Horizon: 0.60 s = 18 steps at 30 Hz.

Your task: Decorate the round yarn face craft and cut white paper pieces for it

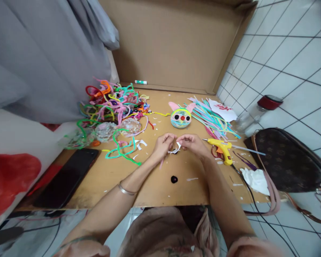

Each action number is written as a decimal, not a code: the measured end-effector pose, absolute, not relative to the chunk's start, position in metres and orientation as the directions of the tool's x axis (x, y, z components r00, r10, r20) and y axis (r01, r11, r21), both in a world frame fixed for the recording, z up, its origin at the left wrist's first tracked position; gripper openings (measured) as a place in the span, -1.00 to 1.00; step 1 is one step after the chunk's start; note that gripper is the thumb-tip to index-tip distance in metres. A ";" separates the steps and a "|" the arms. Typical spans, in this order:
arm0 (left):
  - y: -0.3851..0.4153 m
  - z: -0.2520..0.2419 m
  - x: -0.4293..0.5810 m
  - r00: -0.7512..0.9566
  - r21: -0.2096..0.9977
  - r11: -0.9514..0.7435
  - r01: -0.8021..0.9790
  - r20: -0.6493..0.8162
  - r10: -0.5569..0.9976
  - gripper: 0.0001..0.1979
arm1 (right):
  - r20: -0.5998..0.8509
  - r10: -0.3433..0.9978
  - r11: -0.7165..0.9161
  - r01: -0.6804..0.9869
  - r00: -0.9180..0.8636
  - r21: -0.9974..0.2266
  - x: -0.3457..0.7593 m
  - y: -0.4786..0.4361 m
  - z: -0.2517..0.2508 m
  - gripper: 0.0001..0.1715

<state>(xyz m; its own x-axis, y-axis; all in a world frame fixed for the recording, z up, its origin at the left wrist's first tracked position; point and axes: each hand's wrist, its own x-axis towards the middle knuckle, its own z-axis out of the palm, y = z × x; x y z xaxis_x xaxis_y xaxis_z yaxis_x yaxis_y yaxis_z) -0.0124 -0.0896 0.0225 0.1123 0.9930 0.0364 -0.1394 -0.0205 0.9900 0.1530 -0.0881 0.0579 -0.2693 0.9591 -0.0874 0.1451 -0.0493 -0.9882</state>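
Observation:
My left hand [163, 144] and my right hand [192, 142] meet over the middle of the cardboard sheet [155, 185]. Both pinch a small white scrap [176, 150] between their fingertips; a pink strip hangs below the left hand. Just beyond the hands stands a round craft face [181, 117] with pink ears, black eyes and a red nose. A small black pompom [174, 179] lies nearer to me.
A tangle of coloured pipe cleaners [115, 103] fills the left. Coloured strips [212, 119], a yellow glue gun [222, 148] with its cord, a brown bag [286, 160] and a jar [256, 110] lie right. A black phone [68, 176] lies at the left edge.

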 end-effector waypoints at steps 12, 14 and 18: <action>-0.092 0.029 -0.018 0.029 0.944 -0.143 0.296 0.141 0.990 -0.64 | -0.001 0.986 0.032 0.193 -0.167 -0.981 0.136 -0.088 0.039 -0.74; -0.092 0.028 -0.018 0.027 0.922 -0.149 0.357 0.149 0.988 -0.70 | 0.104 0.986 0.138 0.287 -0.130 -0.948 0.139 -0.088 0.041 -0.82; -0.095 0.031 -0.018 0.016 0.900 -0.150 0.410 0.158 0.987 -0.74 | 0.190 0.979 0.141 0.429 0.074 -0.892 0.164 -0.063 0.067 -0.80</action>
<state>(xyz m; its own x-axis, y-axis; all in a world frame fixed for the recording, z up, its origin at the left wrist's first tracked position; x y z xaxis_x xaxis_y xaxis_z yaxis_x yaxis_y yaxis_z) -0.0183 -0.0955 0.0310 0.0161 0.9874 0.1577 0.4102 -0.1503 0.8995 0.1643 -0.0628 0.0671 0.0738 0.9789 0.1904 0.4289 0.1412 -0.8923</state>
